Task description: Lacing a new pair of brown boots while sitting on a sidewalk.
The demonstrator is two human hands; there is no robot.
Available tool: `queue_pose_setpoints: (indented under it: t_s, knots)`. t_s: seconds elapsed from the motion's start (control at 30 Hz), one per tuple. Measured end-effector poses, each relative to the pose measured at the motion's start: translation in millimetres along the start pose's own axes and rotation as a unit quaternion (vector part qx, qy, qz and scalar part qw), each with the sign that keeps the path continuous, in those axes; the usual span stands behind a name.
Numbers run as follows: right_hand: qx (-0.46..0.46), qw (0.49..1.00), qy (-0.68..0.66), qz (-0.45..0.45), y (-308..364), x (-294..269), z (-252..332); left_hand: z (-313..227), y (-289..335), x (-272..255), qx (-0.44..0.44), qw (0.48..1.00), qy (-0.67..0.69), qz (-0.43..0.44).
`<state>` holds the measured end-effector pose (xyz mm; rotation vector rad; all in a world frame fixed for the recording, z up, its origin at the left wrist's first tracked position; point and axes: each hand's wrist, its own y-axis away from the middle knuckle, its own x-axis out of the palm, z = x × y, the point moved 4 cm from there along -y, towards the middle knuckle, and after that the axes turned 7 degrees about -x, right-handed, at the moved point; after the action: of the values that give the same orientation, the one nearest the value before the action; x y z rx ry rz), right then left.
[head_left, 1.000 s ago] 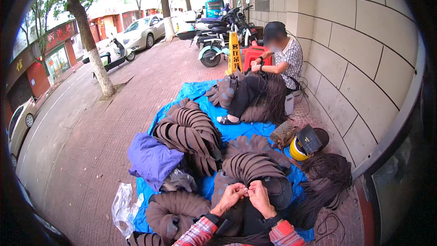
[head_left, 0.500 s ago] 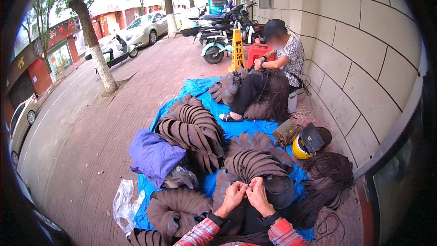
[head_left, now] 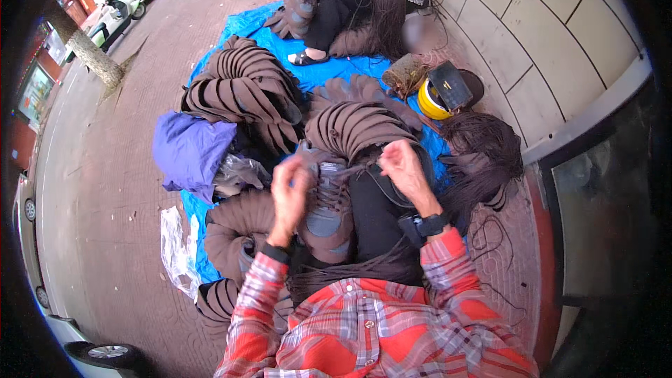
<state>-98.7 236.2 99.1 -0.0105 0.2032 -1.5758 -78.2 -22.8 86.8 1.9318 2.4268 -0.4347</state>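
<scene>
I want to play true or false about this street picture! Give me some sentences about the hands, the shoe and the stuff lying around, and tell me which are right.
1. Both hands, the left hand and the right hand, are at a grey-brown shoe. True.
2. The tarp on the ground is red. False: it is blue.
3. A yellow helmet lies near the wall. True.
4. The right wrist is bare. False: it wears a black wristband.
5. A purple bag lies left of the shoe. True.

Matt brown shoe upper (head_left: 325, 203); glossy blue plastic tarp (head_left: 245, 24); rough brick paving (head_left: 105, 189).
</scene>
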Motion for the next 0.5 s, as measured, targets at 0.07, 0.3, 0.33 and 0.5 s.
queue_pose_setpoints:
  t_s: [0.07, 0.3, 0.33, 0.5]
  knots:
    - [-0.135, 0.942, 0.306, -0.018, 4, -11, 23, 61, -36, -11, -0.144, 0.987, -0.031, 0.061]
    - [-0.043, 0.812, 0.582, -0.016, -10, -31, 4, 127, -83, 53, -0.473, 0.694, -0.237, 0.488]
    - [-0.018, 0.799, 0.601, -0.037, -6, -65, -16, 95, -75, 92, -0.44, 0.671, -0.236, 0.548]
    - [0.034, 0.859, 0.49, 0.142, -56, 4, 6, 171, -104, 19, 0.134, 0.699, -0.133, 0.69]
